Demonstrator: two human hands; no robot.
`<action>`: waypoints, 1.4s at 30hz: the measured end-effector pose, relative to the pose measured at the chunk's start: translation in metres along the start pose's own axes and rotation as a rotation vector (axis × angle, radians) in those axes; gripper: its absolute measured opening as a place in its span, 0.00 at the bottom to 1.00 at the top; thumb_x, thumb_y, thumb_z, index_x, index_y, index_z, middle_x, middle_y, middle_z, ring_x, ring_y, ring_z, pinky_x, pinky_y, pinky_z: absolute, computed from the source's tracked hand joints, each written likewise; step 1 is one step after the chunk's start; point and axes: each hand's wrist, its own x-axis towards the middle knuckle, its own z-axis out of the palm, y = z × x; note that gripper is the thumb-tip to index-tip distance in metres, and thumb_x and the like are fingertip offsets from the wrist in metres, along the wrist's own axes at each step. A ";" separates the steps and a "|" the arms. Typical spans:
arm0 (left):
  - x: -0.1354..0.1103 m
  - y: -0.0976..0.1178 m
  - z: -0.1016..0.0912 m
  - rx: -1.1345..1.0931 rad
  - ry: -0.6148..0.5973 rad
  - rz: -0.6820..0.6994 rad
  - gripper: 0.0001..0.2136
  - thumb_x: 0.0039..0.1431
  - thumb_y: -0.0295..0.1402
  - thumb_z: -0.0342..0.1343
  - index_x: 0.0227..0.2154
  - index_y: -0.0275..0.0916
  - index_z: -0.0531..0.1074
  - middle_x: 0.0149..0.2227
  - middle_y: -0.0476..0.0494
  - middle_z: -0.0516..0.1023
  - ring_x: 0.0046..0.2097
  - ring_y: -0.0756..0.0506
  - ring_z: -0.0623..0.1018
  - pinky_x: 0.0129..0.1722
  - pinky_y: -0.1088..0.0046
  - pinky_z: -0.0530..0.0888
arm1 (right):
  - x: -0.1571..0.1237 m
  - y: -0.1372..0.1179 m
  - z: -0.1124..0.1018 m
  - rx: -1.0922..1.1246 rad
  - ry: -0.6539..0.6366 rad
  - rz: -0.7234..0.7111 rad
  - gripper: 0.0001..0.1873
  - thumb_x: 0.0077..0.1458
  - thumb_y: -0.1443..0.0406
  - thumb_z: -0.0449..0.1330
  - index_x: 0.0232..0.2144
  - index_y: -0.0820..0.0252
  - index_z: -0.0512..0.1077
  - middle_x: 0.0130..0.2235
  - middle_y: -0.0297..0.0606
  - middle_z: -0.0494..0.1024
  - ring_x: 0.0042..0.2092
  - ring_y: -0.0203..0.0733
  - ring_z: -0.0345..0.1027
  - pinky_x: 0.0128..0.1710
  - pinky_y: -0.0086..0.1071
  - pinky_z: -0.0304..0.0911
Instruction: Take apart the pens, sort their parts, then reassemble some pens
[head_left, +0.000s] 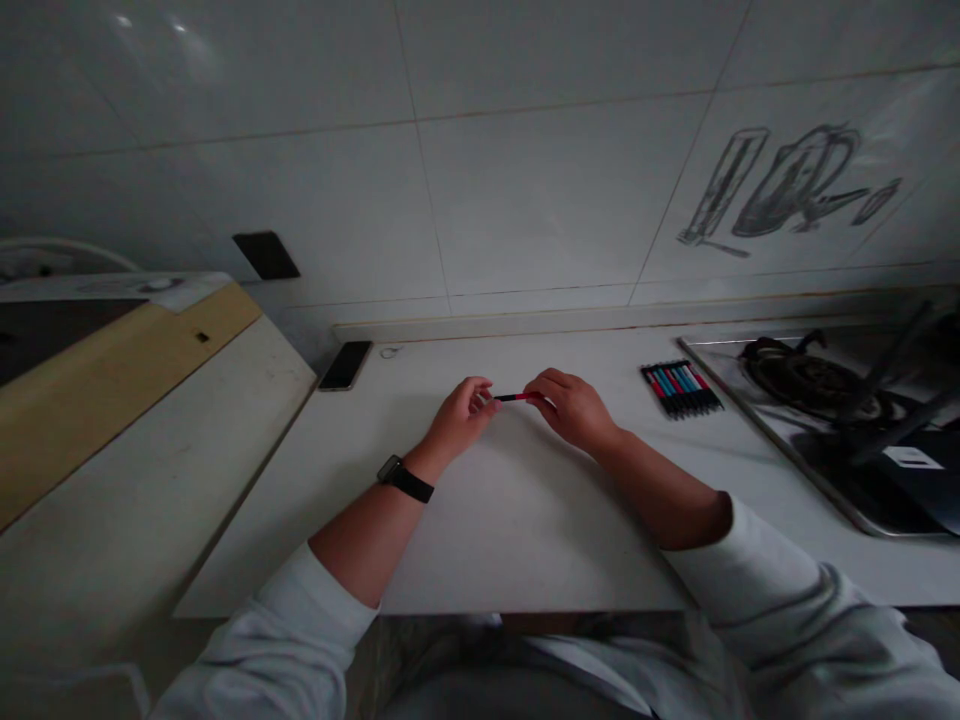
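A red pen (514,397) with a dark end is held level just above the white countertop (517,520), between both hands. My left hand (461,416) pinches its dark left end with curled fingers. My right hand (574,408) is closed around its red right end. A black watch sits on my left wrist. A row of several pens (681,388), red, blue and pink with black barrels, lies side by side on the counter to the right of my right hand.
A dark phone (346,365) lies at the counter's back left, with a small ring (388,352) beside it. A gas stove (847,410) fills the right side. A white appliance with a wooden board (112,380) stands at left. A tiled wall rises behind.
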 end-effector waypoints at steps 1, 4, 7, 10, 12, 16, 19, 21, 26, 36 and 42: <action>0.000 0.000 0.000 0.009 -0.023 -0.024 0.14 0.68 0.45 0.53 0.45 0.39 0.73 0.40 0.42 0.79 0.40 0.45 0.78 0.43 0.69 0.74 | 0.000 0.000 0.000 0.005 0.003 -0.003 0.10 0.69 0.64 0.56 0.41 0.58 0.77 0.40 0.43 0.79 0.40 0.43 0.72 0.42 0.34 0.64; -0.001 0.000 -0.002 0.045 -0.105 -0.086 0.22 0.72 0.47 0.42 0.32 0.39 0.74 0.31 0.44 0.79 0.35 0.46 0.77 0.39 0.69 0.72 | 0.000 -0.001 0.000 0.011 0.001 -0.012 0.11 0.69 0.63 0.55 0.42 0.58 0.77 0.41 0.44 0.79 0.40 0.43 0.72 0.42 0.34 0.65; 0.001 0.002 -0.003 0.097 -0.125 -0.047 0.19 0.71 0.45 0.46 0.29 0.39 0.73 0.29 0.46 0.78 0.34 0.46 0.76 0.37 0.71 0.70 | 0.000 0.000 0.001 0.019 0.000 -0.016 0.11 0.69 0.63 0.55 0.42 0.58 0.77 0.41 0.43 0.80 0.40 0.43 0.73 0.42 0.35 0.65; 0.002 0.006 -0.004 0.112 -0.061 0.013 0.13 0.67 0.41 0.53 0.31 0.39 0.75 0.32 0.47 0.79 0.36 0.47 0.76 0.39 0.71 0.70 | 0.000 0.000 0.001 0.039 0.005 -0.010 0.11 0.69 0.63 0.55 0.42 0.58 0.78 0.40 0.43 0.80 0.40 0.43 0.73 0.42 0.34 0.65; 0.002 0.007 -0.004 0.094 -0.024 0.026 0.10 0.65 0.40 0.56 0.33 0.39 0.76 0.33 0.47 0.79 0.37 0.47 0.76 0.39 0.72 0.71 | 0.001 0.000 0.000 0.050 0.016 -0.002 0.12 0.69 0.62 0.55 0.42 0.58 0.78 0.40 0.43 0.80 0.40 0.43 0.73 0.42 0.34 0.65; 0.000 0.004 -0.003 -0.001 -0.059 -0.022 0.17 0.69 0.45 0.50 0.35 0.39 0.76 0.34 0.45 0.80 0.37 0.46 0.78 0.40 0.71 0.72 | 0.001 -0.002 -0.002 0.056 0.041 0.002 0.13 0.70 0.61 0.54 0.41 0.58 0.78 0.40 0.44 0.80 0.40 0.43 0.73 0.43 0.35 0.66; -0.001 0.002 -0.003 -0.001 -0.097 -0.088 0.21 0.71 0.47 0.45 0.32 0.39 0.75 0.31 0.45 0.79 0.33 0.46 0.77 0.37 0.71 0.72 | 0.000 -0.002 -0.001 0.062 0.034 -0.011 0.13 0.70 0.61 0.54 0.42 0.57 0.78 0.41 0.44 0.80 0.41 0.44 0.73 0.43 0.36 0.66; 0.000 0.002 -0.004 0.041 -0.102 -0.070 0.20 0.71 0.46 0.46 0.31 0.39 0.75 0.29 0.46 0.78 0.32 0.47 0.76 0.36 0.71 0.71 | 0.000 -0.001 -0.001 0.070 0.019 -0.014 0.14 0.70 0.60 0.54 0.42 0.57 0.79 0.40 0.44 0.80 0.40 0.44 0.73 0.43 0.36 0.66; 0.002 0.002 -0.005 0.096 -0.063 0.031 0.11 0.67 0.37 0.52 0.34 0.39 0.77 0.33 0.47 0.79 0.37 0.47 0.77 0.40 0.71 0.72 | 0.000 0.003 -0.002 0.083 0.002 -0.002 0.15 0.70 0.59 0.54 0.43 0.56 0.79 0.39 0.43 0.81 0.39 0.43 0.73 0.42 0.35 0.66; 0.000 0.003 -0.004 0.104 -0.099 -0.038 0.19 0.71 0.44 0.46 0.29 0.39 0.73 0.27 0.49 0.75 0.31 0.48 0.74 0.34 0.72 0.69 | 0.000 0.001 -0.001 0.081 0.019 -0.022 0.14 0.70 0.60 0.54 0.43 0.57 0.79 0.40 0.43 0.81 0.41 0.43 0.74 0.44 0.36 0.67; 0.001 0.007 -0.007 0.161 -0.078 0.044 0.14 0.68 0.35 0.49 0.30 0.39 0.76 0.31 0.47 0.79 0.36 0.47 0.76 0.40 0.71 0.71 | -0.002 0.006 0.002 0.120 -0.021 0.027 0.14 0.70 0.60 0.54 0.44 0.55 0.80 0.41 0.41 0.82 0.41 0.43 0.75 0.44 0.35 0.67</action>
